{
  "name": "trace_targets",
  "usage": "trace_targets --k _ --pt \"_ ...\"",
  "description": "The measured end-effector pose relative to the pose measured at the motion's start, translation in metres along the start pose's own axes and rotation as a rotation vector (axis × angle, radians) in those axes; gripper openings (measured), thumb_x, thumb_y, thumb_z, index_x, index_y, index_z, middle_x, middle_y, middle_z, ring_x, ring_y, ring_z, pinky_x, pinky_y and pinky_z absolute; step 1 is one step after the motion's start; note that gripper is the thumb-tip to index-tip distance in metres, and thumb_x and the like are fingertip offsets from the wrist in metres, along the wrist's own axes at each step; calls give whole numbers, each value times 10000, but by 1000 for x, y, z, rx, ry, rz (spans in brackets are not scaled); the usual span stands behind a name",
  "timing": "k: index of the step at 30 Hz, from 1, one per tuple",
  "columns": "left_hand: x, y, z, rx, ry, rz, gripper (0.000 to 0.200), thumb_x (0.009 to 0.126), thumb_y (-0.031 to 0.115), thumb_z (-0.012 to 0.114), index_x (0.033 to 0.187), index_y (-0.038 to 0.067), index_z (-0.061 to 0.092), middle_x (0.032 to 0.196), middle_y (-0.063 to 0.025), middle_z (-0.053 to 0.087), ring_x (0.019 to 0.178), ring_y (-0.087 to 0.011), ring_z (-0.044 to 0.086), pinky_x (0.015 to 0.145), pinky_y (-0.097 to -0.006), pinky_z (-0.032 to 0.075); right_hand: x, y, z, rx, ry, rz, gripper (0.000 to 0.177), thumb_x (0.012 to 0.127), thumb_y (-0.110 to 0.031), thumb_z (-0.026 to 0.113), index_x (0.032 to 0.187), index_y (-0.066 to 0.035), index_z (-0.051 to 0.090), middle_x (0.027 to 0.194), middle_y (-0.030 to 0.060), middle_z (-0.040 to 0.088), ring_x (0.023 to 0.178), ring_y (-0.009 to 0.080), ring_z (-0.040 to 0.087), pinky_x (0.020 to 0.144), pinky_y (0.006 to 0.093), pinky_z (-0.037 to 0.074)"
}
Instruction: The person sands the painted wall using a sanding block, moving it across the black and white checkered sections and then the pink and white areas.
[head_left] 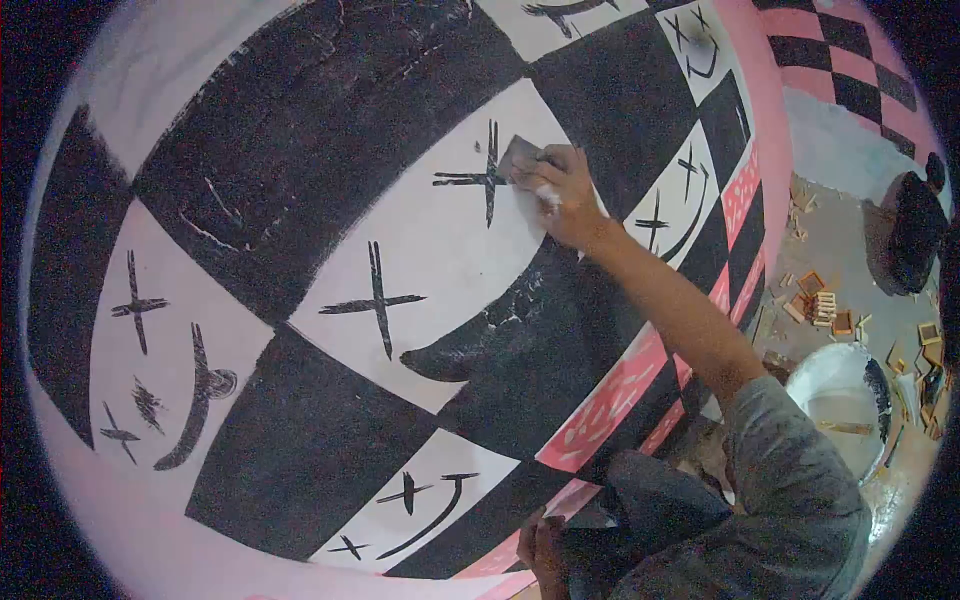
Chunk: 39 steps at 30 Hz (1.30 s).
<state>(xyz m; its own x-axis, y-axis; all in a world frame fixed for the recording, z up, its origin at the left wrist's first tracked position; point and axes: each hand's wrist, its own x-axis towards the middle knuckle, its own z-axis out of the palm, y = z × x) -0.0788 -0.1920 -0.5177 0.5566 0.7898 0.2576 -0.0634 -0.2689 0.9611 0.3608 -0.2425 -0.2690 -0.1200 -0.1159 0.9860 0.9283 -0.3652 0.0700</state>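
Note:
My right hand [562, 197] reaches up to a large curved surface painted in black and white checks. Its fingers are closed on a dark grey square of sandpaper [520, 158], pressed beside a black painted cross [490, 178]. White dust or paint marks the hand. Another black cross [377, 298] and a wide black curved stroke [435, 365] lie in the same white check. Low in the view, my left hand [541, 550] is near the pink lower edge, its fingers curled; anything in them is hidden.
A white bucket [838, 395] smeared with paint stands on the floor at the right, with wood scraps [822, 308] around it. A dark rounded object [905, 235] lies farther back. Another pink-and-black checked surface [850, 65] rises at the upper right.

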Motion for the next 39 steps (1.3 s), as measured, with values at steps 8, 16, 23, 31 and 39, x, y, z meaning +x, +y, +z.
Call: trace_targets --k 8,16,23,31,39 --pt "-6 8 2 -124 -6 -205 258 921 143 530 1069 -52 613 856 -122 659 780 -184 616 727 -309 498 -11 -13 5 -18 -43 78 534 532 30 686 1055 -80 671 1203 35 622 1052 321 508 879 433 387" --pt "-3 7 13 -78 -44 -170 254 930 142 536 1085 -45 612 868 -125 670 771 -181 615 709 -300 486 -10 -9 -6 41 -157 86 425 575 -76 696 998 -101 663 1222 44 591 1054 316 492 842 500 374" --pt "5 -3 10 196 -198 205 260 921 157 532 1064 -38 628 867 -123 679 788 -188 626 710 -309 489 -6 -9 -19 -88 -224 46 477 568 -27 689 1038 -87 635 1212 39 600 1049 317 503 833 466 395" --pt "4 -4 14 97 -69 -159 280 925 194 523 1057 -26 637 851 -119 684 808 -198 636 702 -323 482 -17 -1 -7 -121 -102 106 393 553 -36 702 943 -76 669 1232 21 599 1003 316 525 830 455 416" --pt "0 -10 13 177 -108 137 285 929 201 522 1065 -20 640 839 -121 686 771 -195 645 700 -315 494 -18 6 -16 -105 -122 35 367 543 -45 716 907 -72 670 1195 23 609 994 316 521 834 459 411"
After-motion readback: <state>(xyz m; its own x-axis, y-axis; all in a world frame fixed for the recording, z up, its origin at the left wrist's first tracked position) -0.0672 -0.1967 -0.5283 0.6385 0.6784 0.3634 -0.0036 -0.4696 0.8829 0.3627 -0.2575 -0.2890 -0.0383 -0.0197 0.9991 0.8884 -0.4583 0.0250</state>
